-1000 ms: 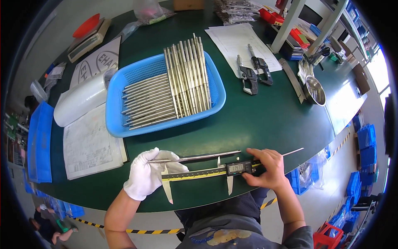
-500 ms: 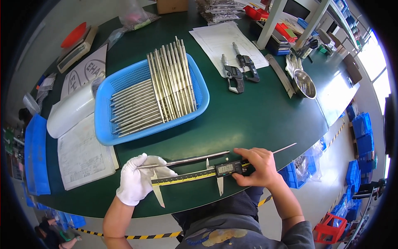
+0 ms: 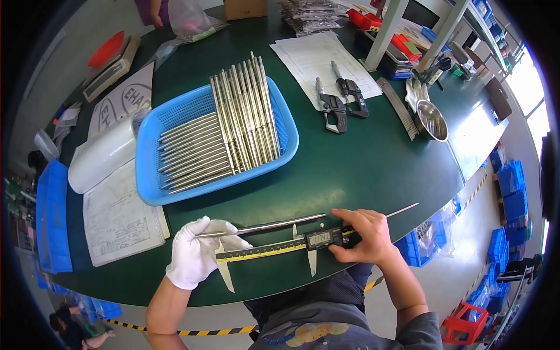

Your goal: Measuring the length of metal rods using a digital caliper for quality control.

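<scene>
Head view, the only one we've got: we're at the near edge of the green table (image 3: 361, 169) with a long digital caliper (image 3: 274, 248) lying across in front of us. Our left hand (image 3: 195, 256), in a white glove, is closed around the fixed-jaw end of the caliper and pinches the near end of a thin metal rod (image 3: 274, 224) that sits just above the beam. Our right hand (image 3: 361, 236), bare, grips the slider, thumb beside the display. The rod lies along the caliper, touching or nearly so; both caliper jaws point toward us, off the table edge.

Progress-wise, we'd guess it's early-to-middle: the blue basket (image 3: 280, 154) behind holds two layers of rods, one batch lying crosswise over the other, and we can't tell which are checked.

Hard to make out: the display reading is too small, the exact contact between rod and jaws is blurred, and the left fingers hide the rod's end. Two more calipers (image 3: 341, 102) rest on a paper sheet (image 3: 303, 58) further back.
</scene>
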